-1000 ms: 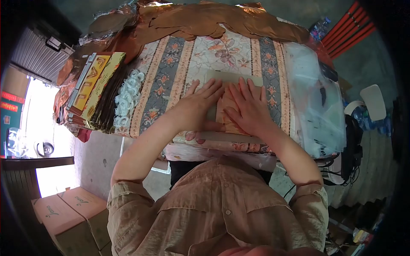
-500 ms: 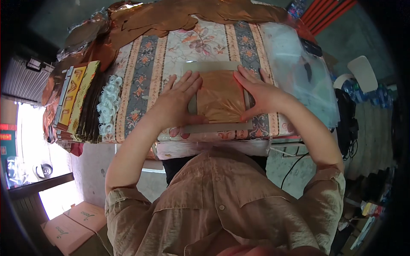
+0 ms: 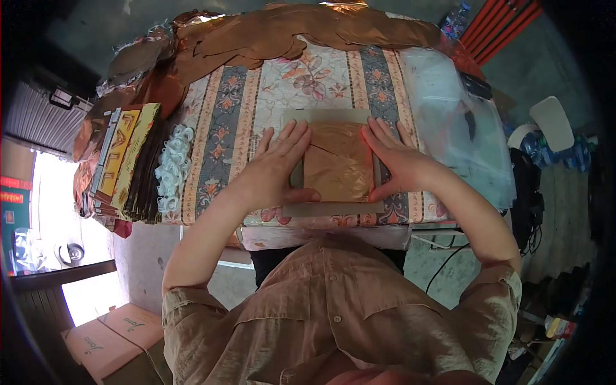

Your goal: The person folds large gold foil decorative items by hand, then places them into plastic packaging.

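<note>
A brown, slightly creased sheet or flat packet (image 3: 339, 160) lies over a grey-beige board (image 3: 330, 208) on the patterned tablecloth. My left hand (image 3: 276, 167) rests along its left edge, fingers spread and thumb at the lower left corner. Against the right edge lies my right hand (image 3: 401, 160), its fingers also spread and its thumb near the lower right corner. Neither hand grips anything. The board shows above and below the brown piece.
Brown shiny sheets (image 3: 276, 32) cover the table's far edge. To the left stand a row of printed packets (image 3: 131, 163) and a pile of white rings (image 3: 173, 167). Clear plastic bags (image 3: 459, 122) lie at the right, beside a dark object (image 3: 476, 86).
The view has shifted, so the table appears lower in it. My hands stay at the two sides of the brown piece, whose creases look different near the lower edge.
</note>
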Action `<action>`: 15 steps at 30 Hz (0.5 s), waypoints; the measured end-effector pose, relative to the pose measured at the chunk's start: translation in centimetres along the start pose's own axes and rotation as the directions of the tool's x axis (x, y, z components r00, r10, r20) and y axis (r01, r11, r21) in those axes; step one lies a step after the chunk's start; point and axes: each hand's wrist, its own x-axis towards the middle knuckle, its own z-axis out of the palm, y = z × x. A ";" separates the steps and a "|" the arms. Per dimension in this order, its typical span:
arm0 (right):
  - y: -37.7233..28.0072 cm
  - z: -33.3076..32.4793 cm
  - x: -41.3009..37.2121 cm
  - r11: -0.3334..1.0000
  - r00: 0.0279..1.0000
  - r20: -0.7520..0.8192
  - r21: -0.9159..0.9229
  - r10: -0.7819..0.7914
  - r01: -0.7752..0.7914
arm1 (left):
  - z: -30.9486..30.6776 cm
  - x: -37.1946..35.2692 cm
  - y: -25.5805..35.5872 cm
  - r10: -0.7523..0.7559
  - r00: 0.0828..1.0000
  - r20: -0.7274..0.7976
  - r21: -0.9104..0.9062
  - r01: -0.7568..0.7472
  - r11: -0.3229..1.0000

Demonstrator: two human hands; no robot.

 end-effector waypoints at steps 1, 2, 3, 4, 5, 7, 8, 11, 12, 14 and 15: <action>-0.1 -0.1 0.0 1.000 1.000 0.012 -0.004 0.008 -0.008 | -0.1 0.0 0.1 0.002 1.000 0.018 0.004 -0.002 1.000; -0.2 -0.3 0.1 1.000 1.000 0.024 -0.008 0.017 -0.016 | -0.1 0.1 0.3 -0.005 1.000 0.018 0.008 0.005 1.000; -0.3 -0.3 0.2 1.000 1.000 0.023 -0.006 0.009 -0.009 | 0.0 0.2 0.4 0.001 0.999 0.032 0.016 -0.002 1.000; -0.3 -0.4 0.2 1.000 0.999 0.032 -0.019 0.010 -0.009 | 0.0 0.3 0.5 0.009 0.999 0.046 0.022 -0.010 1.000; -0.4 -0.4 0.3 0.999 0.999 0.042 -0.031 0.012 -0.011 | 0.2 0.4 0.5 0.005 0.999 0.046 0.025 -0.006 1.000; -0.5 -0.1 0.6 0.999 0.999 0.035 -0.041 0.004 -0.002 | 0.8 0.8 0.6 0.041 0.998 0.056 0.067 -0.045 0.997; -0.7 0.0 0.9 0.999 1.000 0.028 -0.053 -0.004 0.005 | 0.9 0.9 0.8 0.038 0.998 0.056 0.068 -0.041 0.997; -1.7 -0.1 1.3 0.999 0.999 0.022 -0.039 0.025 -0.024 | 1.0 0.9 1.1 -0.008 1.000 0.022 0.071 0.007 0.997; -1.9 0.0 1.5 0.999 1.000 0.021 -0.038 0.021 -0.020 | 1.0 0.9 1.0 -0.005 1.000 0.015 0.090 0.004 0.996; -2.2 0.2 1.9 0.999 1.000 0.010 -0.040 0.009 -0.008 | 1.0 1.1 0.9 -0.003 1.000 0.007 0.114 0.002 0.994; -2.2 0.3 2.1 0.999 1.000 0.010 -0.041 0.002 -0.002 | 1.1 1.1 0.7 0.017 1.000 0.008 0.096 -0.018 0.995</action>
